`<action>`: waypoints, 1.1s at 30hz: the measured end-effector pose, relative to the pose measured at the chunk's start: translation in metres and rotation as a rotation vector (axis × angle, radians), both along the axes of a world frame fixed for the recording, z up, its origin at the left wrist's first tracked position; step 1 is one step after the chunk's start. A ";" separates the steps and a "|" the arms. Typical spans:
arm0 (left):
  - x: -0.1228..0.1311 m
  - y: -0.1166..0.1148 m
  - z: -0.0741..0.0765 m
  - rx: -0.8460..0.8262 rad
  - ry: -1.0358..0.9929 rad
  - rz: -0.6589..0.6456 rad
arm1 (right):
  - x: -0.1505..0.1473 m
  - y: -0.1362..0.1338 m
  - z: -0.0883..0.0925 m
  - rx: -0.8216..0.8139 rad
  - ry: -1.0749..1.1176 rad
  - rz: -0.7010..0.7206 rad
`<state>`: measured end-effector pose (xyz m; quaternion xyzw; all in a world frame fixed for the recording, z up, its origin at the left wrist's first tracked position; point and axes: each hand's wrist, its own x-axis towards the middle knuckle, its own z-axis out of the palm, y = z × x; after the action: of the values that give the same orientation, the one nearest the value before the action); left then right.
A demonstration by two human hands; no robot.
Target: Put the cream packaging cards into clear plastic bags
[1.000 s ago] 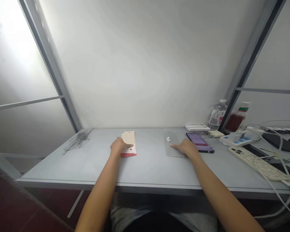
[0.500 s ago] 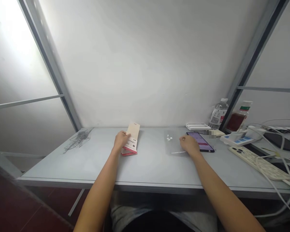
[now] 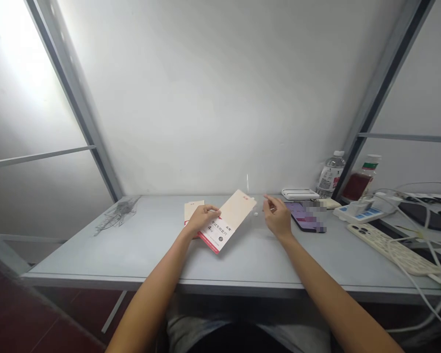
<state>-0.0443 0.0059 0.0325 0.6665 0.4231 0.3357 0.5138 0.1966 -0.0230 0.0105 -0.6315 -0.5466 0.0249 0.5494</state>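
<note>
My left hand [image 3: 203,219] grips a cream packet with a red edge and printed text [image 3: 226,221], tilted up off the table. Beside it, a second cream card [image 3: 193,211] lies partly behind my hand. My right hand [image 3: 277,218] is raised with its fingers apart, and I see nothing in it. It hangs just left of a smartphone [image 3: 305,216] with a lit purple screen, part of it blurred out. A faint clear plastic sheet [image 3: 259,220] with small white bits [image 3: 256,214] lies between my hands, its outline hard to see.
A grey table edge [image 3: 206,280] runs in front of me. Tangled clear wrap [image 3: 117,214] lies at the far left. At the back right stand a white box [image 3: 300,194], a water bottle [image 3: 330,174] and a red-filled bottle [image 3: 357,185]. A power strip [image 3: 391,255] and cables lie right.
My left hand has lifted the cream packet off the stack and swung it right, leaving a card behind. My right hand has risen off the table and moved slightly left.
</note>
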 end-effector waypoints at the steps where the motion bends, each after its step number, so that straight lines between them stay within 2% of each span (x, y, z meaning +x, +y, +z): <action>1: 0.002 0.000 -0.001 0.014 0.021 0.046 | -0.001 0.000 0.000 0.015 0.021 0.025; 4: 0.002 0.004 -0.004 0.058 0.059 0.158 | -0.002 -0.001 -0.002 0.085 0.105 0.145; 9: 0.000 0.009 -0.007 0.106 0.081 0.214 | -0.003 -0.002 -0.002 0.090 0.240 0.381; 16: 0.002 0.008 -0.009 0.149 0.047 0.181 | -0.004 -0.002 0.001 0.052 0.560 0.691; 24: 0.009 0.005 -0.013 0.153 -0.012 0.138 | -0.008 -0.002 0.003 -0.095 0.737 0.780; 30: 0.015 0.004 -0.018 0.186 -0.002 0.201 | -0.016 -0.004 0.003 -0.236 0.748 0.817; 33: 0.016 0.004 -0.018 0.211 -0.025 0.221 | -0.020 -0.005 0.002 -0.307 0.801 0.881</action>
<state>-0.0285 0.0101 0.0143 0.6621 0.4499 0.4411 0.4058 0.1768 -0.0282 0.0123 -0.3596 -0.4976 0.5633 0.5530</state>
